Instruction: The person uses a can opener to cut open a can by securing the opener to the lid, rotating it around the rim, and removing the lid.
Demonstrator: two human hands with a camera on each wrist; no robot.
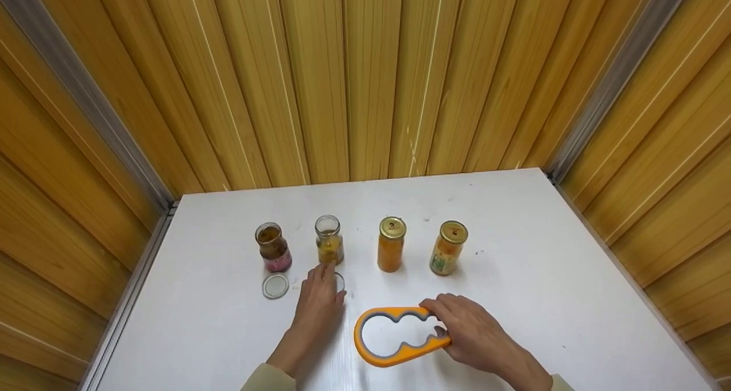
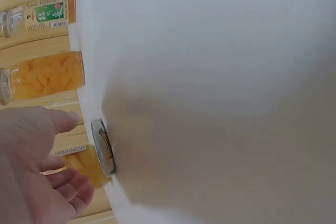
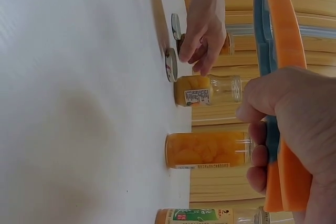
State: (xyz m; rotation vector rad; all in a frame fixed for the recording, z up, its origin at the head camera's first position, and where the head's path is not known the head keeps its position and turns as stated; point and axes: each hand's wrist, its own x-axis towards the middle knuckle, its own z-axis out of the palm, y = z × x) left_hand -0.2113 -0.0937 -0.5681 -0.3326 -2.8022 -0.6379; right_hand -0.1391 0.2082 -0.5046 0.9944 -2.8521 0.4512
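Note:
My left hand hovers with relaxed, loosely bent fingers just above a jar lid, which lies on the table and is partly hidden by the hand. In the left wrist view, a gap shows between the fingers and that lid. Right behind it stands an uncapped glass jar of yellow fruit. My right hand grips the handle ends of an orange jar opener with a grey toothed inner edge, held over the front of the table.
Left of the yellow jar is an open dark jar with a pink label, another lid lying before it. Two capped jars, one of orange fruit and one with a green label, stand to the right. Wood-patterned walls enclose the white table.

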